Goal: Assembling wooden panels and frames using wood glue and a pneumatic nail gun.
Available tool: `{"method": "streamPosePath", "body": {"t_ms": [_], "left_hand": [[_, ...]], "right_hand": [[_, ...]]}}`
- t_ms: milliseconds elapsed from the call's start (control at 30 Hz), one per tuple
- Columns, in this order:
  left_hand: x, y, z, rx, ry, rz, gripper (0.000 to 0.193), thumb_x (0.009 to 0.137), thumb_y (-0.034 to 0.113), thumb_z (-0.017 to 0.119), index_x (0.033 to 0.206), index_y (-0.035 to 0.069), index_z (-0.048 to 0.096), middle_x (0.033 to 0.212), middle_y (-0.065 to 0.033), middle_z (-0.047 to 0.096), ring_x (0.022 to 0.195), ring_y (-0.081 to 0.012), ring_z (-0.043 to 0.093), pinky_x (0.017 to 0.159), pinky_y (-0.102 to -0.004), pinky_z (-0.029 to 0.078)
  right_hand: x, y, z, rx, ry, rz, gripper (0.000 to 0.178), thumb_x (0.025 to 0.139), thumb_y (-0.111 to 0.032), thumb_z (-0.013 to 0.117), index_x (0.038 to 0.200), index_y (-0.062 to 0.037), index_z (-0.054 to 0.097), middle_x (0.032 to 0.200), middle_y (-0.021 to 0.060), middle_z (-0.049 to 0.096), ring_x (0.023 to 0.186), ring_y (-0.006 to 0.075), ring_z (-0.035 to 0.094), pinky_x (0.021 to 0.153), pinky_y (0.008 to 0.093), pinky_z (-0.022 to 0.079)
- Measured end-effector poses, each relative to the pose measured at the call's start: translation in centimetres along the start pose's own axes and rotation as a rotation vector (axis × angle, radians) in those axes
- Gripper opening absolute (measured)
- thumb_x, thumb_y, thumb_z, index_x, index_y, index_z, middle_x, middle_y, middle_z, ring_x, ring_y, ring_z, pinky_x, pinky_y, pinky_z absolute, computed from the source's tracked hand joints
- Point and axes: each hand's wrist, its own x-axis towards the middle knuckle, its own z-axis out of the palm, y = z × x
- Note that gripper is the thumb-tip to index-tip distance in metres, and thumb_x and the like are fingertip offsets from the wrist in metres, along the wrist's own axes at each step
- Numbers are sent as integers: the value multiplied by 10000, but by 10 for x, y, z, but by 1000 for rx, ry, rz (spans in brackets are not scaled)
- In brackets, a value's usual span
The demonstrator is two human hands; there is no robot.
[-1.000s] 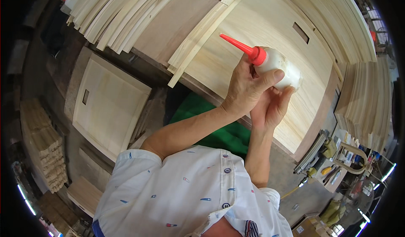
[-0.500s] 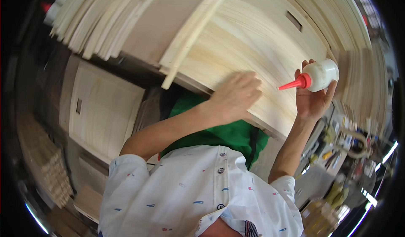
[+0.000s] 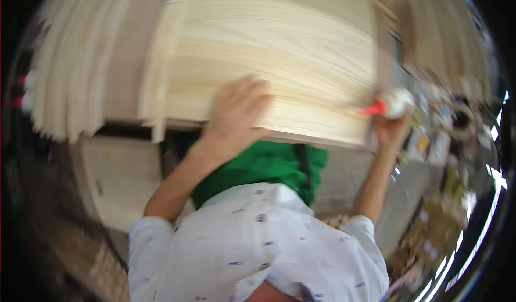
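My right hand (image 3: 391, 130) holds a white squeeze bottle (image 3: 399, 102) with a red pointed nozzle, near the right end of a pale wooden panel (image 3: 301, 49). The bottle lies tilted, its nozzle pointing left over the panel. Toward the panel's near edge, left of its middle, my left hand (image 3: 236, 114) is stretched out with the fingers extended and nothing in them. Blur hides whether it touches the wood. A narrow wooden strip (image 3: 161, 81) lies along the panel's left side, its near end jutting past the edge.
Stacked wooden strips (image 3: 70, 70) stand at the left, and another stack (image 3: 443, 44) at the far right. A second panel (image 3: 121, 178) sits lower at the left. Tools and small items (image 3: 430, 135) lie to the right, with cardboard boxes (image 3: 435, 226) below them.
The view has turned, so the panel now lies squarer in front of me. My left hand has moved left and its fingers have stretched out. The bottle, still in my right hand, has come lower.
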Motion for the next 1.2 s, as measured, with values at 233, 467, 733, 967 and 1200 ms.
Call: {"method": "streamPosePath", "body": {"t_ms": [233, 467, 733, 967, 1200], "left_hand": [[-4, 2, 7, -12, 20, -16, 637, 685, 290, 784, 1227, 47, 555, 1372, -133, 472, 1353, -318, 348, 1106, -466, 279], [-3, -1, 3, -1, 10, -13, 632, 686, 281, 794, 1223, 47, 555, 1378, -135, 464, 1359, -318, 336, 1110, -461, 272], [-6, -4, 2, -16, 38, -10, 617, 695, 304, 783, 1215, 53, 563, 1380, -107, 477, 1353, -299, 353, 1102, -450, 282], [-10, -6, 8, -15, 91, -26, 599, 673, 312, 790, 1181, 67, 587, 1378, -91, 494, 1338, -285, 381, 1092, -435, 292], [-8, -6, 8, 3, 168, -12, 594, 649, 287, 797, 1172, 83, 602, 1311, -73, 540, 1284, -261, 424, 1086, -427, 300]], "right_hand": [[3, 4, -2, -102, 86, -19, 545, 958, -384, 545, 1342, -9, 448, 1299, 244, 532, 1260, 396, 479, 1029, 507, 435], [4, 12, 2, -133, 110, -35, 538, 948, -358, 574, 1342, -17, 439, 1266, 222, 548, 1229, 398, 504, 1010, 483, 456], [-4, 2, 14, -3, 176, -83, 633, 926, -401, 605, 1390, -32, 385, 1376, 230, 464, 1311, 404, 418, 1064, 557, 376], [7, 60, 130, 30, -312, 120, 678, 910, -402, 627, 1430, -64, 351, 1418, 212, 431, 1337, 400, 387, 1084, 555, 374], [-9, 154, 254, -280, -479, 312, 630, 835, -207, 726, 1343, -12, 409, 1269, 143, 539, 1179, 299, 551, 1020, 484, 443]]}}
